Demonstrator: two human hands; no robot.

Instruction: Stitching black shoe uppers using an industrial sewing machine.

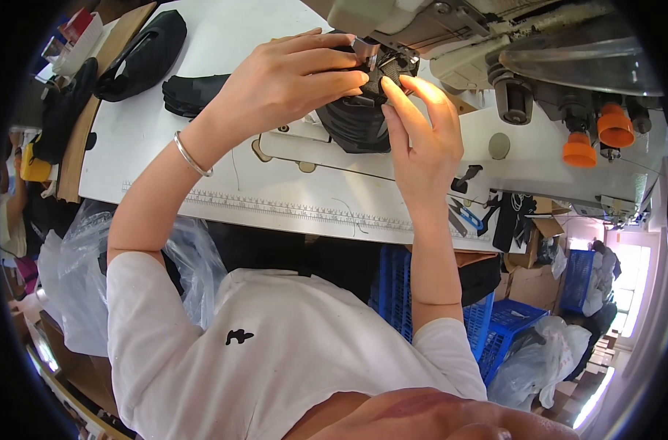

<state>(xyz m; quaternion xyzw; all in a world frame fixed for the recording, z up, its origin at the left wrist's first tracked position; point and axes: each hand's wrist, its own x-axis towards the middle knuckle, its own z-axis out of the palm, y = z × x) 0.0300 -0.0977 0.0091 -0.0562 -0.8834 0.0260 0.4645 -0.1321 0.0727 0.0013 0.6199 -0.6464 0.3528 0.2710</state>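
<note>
A black shoe upper [353, 130] lies under the presser foot of a sewing machine [422, 26], lit by a small lamp. My left hand [293, 77] reaches over from the left, its fingers close together and gripping the upper's left side. On the right side of the needle area, my right hand [427, 136] pinches the edge of the same upper between thumb and fingers. The machine's foot and my fingers hide part of the upper. Beside my left wrist is a stack of black shoe pieces [194, 94].
Farther left lie a black shoe upper [145, 55] and another dark one [70, 110] by the table's wooden edge. A ruler strip [275, 208] runs along the front edge. Blue-handled snips [466, 214] rest at the right. Orange knobs [579, 149] hang from the machine; blue crates [506, 334] stand below.
</note>
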